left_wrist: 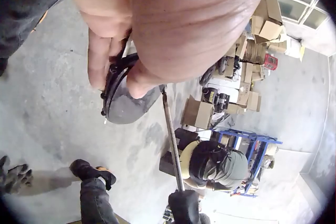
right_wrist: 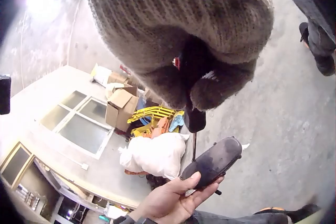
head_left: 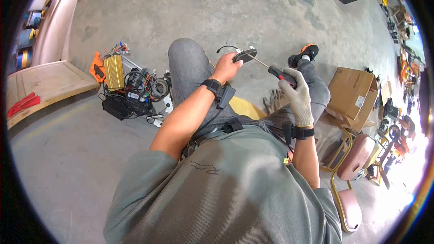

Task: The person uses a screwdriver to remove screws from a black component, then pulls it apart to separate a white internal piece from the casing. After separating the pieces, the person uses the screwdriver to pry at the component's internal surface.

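Note:
My bare left hand pinches a dark oval part between thumb and fingers; a thin black cable loops beside it. In the left wrist view the part has a smooth face and small lugs along its rim. The gloved right hand grips a red and black screwdriver. Its metal shaft reaches to the end of the part near the left thumb; whether the tip touches is hard to tell. In the right wrist view the glove wraps the dark handle, and the left fingers hold the part from below.
Wires and a gold metal box lie on the floor at the left, near a wooden platform with a red cloth. A cardboard box and pink-padded chairs are at the right. A glove lies between my legs. Another person bends at the upper right.

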`<state>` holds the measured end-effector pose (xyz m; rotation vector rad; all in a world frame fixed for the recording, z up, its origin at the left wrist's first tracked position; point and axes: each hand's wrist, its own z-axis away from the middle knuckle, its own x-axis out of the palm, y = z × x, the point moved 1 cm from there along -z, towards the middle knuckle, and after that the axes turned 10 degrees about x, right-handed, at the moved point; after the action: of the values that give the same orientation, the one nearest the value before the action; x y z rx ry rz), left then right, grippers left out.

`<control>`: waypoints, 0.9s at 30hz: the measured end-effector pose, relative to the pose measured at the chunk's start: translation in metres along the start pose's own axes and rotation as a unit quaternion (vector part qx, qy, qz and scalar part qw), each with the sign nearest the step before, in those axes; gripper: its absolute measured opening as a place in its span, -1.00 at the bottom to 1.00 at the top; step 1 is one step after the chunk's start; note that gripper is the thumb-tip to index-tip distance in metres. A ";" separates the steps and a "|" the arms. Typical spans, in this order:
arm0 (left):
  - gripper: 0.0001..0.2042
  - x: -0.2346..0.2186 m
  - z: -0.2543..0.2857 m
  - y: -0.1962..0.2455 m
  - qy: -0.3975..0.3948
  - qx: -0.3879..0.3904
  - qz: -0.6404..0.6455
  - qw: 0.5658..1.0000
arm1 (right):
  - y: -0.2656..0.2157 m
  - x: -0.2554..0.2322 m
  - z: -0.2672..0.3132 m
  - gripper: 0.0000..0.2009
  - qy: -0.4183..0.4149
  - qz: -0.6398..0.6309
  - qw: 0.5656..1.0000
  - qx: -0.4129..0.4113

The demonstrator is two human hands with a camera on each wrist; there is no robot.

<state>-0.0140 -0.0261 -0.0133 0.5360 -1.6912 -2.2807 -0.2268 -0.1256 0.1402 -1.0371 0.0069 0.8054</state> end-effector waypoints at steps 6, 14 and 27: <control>-0.68 -0.001 0.000 -0.001 0.024 0.015 -0.069 0.997 | -0.006 0.007 0.005 -0.64 0.030 0.047 0.998 -0.038; -0.63 -0.002 -0.001 0.002 0.023 0.006 -0.127 0.992 | 0.003 0.012 0.002 -0.51 0.037 0.028 0.999 0.002; -0.70 -0.004 0.001 0.009 0.026 -0.009 -0.170 0.985 | 0.009 0.011 -0.008 -0.44 -0.008 -0.058 0.993 0.102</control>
<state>-0.0109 -0.0264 -0.0040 0.9363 -1.6595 -2.4796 -0.2219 -0.1227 0.1252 -0.8304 0.0137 0.6914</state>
